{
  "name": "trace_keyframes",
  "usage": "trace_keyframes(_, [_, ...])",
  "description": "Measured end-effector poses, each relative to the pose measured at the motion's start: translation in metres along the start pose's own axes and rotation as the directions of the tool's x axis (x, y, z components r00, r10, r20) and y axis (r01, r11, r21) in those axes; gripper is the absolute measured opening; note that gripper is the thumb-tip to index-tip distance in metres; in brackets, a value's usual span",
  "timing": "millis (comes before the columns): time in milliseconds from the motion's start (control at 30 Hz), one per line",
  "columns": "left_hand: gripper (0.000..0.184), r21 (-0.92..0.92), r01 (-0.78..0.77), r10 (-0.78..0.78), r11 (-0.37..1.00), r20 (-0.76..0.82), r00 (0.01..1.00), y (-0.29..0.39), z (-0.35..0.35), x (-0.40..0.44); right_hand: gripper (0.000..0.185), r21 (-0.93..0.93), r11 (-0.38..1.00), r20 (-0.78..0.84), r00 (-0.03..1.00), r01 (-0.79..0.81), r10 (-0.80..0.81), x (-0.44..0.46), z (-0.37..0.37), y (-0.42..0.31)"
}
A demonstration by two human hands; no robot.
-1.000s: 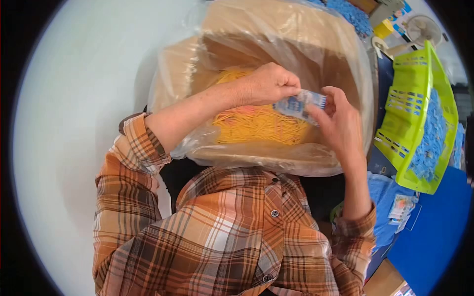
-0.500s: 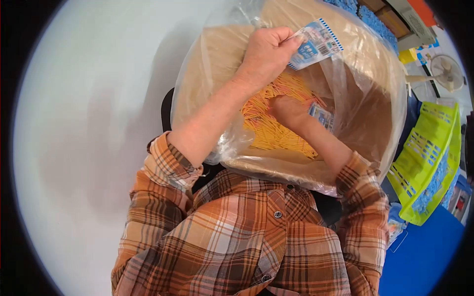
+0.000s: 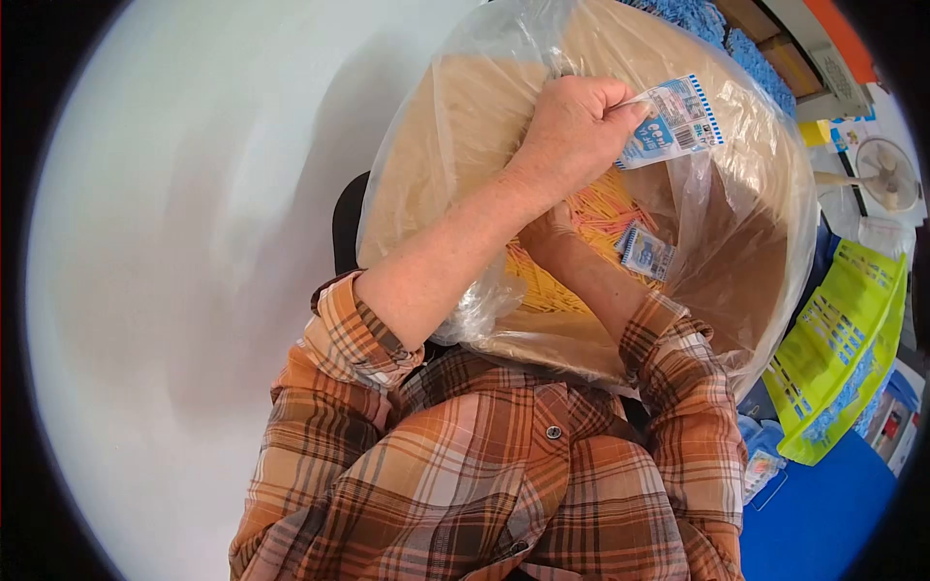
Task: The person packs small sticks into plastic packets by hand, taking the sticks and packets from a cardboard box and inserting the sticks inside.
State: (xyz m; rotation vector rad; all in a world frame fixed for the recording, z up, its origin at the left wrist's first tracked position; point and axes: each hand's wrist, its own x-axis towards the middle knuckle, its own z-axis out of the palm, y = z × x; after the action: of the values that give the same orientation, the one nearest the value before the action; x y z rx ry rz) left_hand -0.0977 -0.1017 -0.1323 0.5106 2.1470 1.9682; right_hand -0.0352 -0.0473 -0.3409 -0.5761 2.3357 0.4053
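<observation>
My left hand (image 3: 579, 126) pinches a small blue-and-white printed plastic packet (image 3: 668, 121) by one end, above the opening of a large carton (image 3: 484, 107). The packet's barcode faces up. Below, my right hand (image 3: 550, 232) reaches down among thin yellow and orange-pink sticks (image 3: 547, 286) in the carton. Its fingers are hidden behind my left forearm and among the sticks. Another blue-and-white packet (image 3: 649, 254) lies on the sticks, to the right of my right wrist.
A clear plastic liner (image 3: 785, 184) covers the carton's rim. At right, a lime-green basket (image 3: 823, 339) holds blue items, near a blue surface (image 3: 823, 513). A fan (image 3: 884, 174) stands farther back. More blue material (image 3: 760, 68) lies beyond the carton.
My left hand and its packet have shifted right and slightly down in view. My right hand has slid left, deeper behind my left forearm. The whole view has shifted somewhat.
</observation>
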Motion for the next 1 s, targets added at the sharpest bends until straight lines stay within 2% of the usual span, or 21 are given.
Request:
trace_keyframes(133, [0.019, 0.005, 0.015, -0.015, 1.000, 0.007, 1.000, -0.003, -0.001, 0.002, 0.053, -0.093, 0.996, -0.059, 0.998, 0.012, -0.018, -0.014, -0.012, 0.004])
trace_keyframes(200, [0.019, 0.015, 0.020, -0.020, 1.000, 0.011, 1.000, -0.004, -0.001, 0.002, 0.049, -0.072, 0.997, -0.059, 0.998, -0.006, 0.001, -0.039, -0.034, 0.013])
trace_keyframes(267, [0.018, 0.000, 0.039, -0.039, 0.999, 0.027, 0.999, -0.007, -0.001, 0.002, 0.044, -0.007, 0.999, -0.046, 0.998, -0.045, 0.045, -0.072, -0.056, 0.030])
trace_keyframes(367, [0.017, 0.006, 0.102, -0.102, 0.995, 0.132, 0.986, -0.008, -0.001, 0.002, 0.029, 0.258, 0.963, -0.050, 0.996, 0.078, -0.068, -0.097, -0.049, 0.081])
trace_keyframes(400, [0.016, 0.016, 0.126, -0.127, 0.992, 0.179, 0.976, -0.009, -0.002, 0.001, 0.026, 0.055, 0.983, -0.347, 0.926, 0.177, -0.147, -0.103, -0.030, 0.101])
trace_keyframes(433, [0.015, 0.050, 0.136, -0.145, 0.989, 0.302, 0.942, -0.009, -0.002, 0.000, 0.024, -0.173, 0.963, -0.587, 0.763, 0.209, -0.271, -0.105, -0.003, 0.121])
trace_keyframes(467, [0.014, 0.088, 0.137, -0.161, 0.987, 0.418, 0.894, -0.011, -0.003, -0.001, 0.026, 0.270, 0.880, -0.580, 0.795, 0.392, -0.176, -0.127, -0.016, 0.124])
trace_keyframes(500, [0.013, 0.126, 0.132, -0.179, 0.983, 0.526, 0.831, -0.014, -0.001, -0.002, 0.029, 0.640, 0.584, -0.568, 0.819, 0.500, -0.080, -0.148, -0.028, 0.127])
trace_keyframes(600, [0.011, 0.282, -0.198, -0.100, 0.939, 0.773, 0.626, -0.023, 0.008, -0.011, 0.027, 0.486, 0.815, -0.382, 0.915, 0.315, -0.126, -0.189, -0.079, 0.126])
trace_keyframes(633, [0.011, 0.326, -0.102, -0.227, 0.940, 0.820, 0.525, -0.016, 0.013, -0.010, 0.023, 0.417, 0.880, -0.337, 0.938, 0.228, -0.084, -0.187, -0.077, 0.122])
trace_keyframes(733, [0.014, 0.258, -0.062, -0.191, 0.964, 0.837, 0.514, -0.025, 0.019, -0.016, 0.018, 0.160, 0.962, -0.428, 0.894, 0.222, -0.135, -0.204, -0.078, 0.119])
trace_keyframes(833, [0.017, 0.250, -0.012, -0.208, 0.968, 0.830, 0.517, -0.025, 0.024, -0.017, 0.015, 0.285, 0.940, -0.474, 0.880, 0.186, -0.030, -0.208, -0.072, 0.122])
trace_keyframes(933, [0.017, 0.327, -0.037, -0.274, 0.944, 0.845, 0.459, -0.017, 0.032, -0.017, 0.019, 0.349, 0.928, -0.503, 0.861, 0.130, 0.068, -0.223, -0.086, 0.127])
trace_keyframes(1000, [0.014, 0.294, -0.024, -0.240, 0.955, 0.822, 0.516, -0.012, 0.034, -0.022, 0.023, 0.421, 0.894, -0.502, 0.860, 0.152, 0.090, -0.235, -0.095, 0.131])
